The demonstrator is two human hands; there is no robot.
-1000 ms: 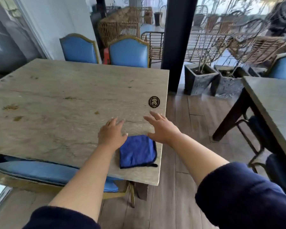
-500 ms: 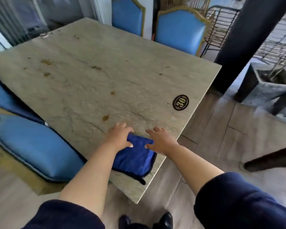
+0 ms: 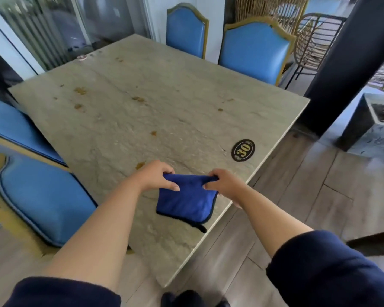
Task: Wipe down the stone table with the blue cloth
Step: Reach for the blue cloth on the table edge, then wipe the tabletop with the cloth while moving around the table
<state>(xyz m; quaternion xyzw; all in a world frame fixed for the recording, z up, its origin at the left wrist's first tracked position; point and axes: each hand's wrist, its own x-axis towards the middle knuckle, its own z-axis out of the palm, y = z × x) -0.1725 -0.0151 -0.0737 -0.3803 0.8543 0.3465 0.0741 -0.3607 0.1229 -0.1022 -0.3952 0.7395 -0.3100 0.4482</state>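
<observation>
Cloth point(image 3: 185, 201), folded, lies at the near right edge of the stained stone table point(image 3: 142, 120); left hand point(image 3: 154, 176) and right hand point(image 3: 225, 185) each pinch its far corners. Four blue chairs point(image 3: 254, 48) surround it, one "30" badge point(image 3: 243, 150) on top.

Two bare forearms reaching forward, hands side by side and close together.

Left hand point(image 3: 155, 177) knuckles up, fingers curled under, thumb stretched toward the right, pinching the far left edge of the blue cloth point(image 3: 186, 201). Right hand point(image 3: 223, 185) mirrored, fingers curled, gripping the far right edge. Dark navy sleeves pushed up above both elbows, wrists straight.
</observation>
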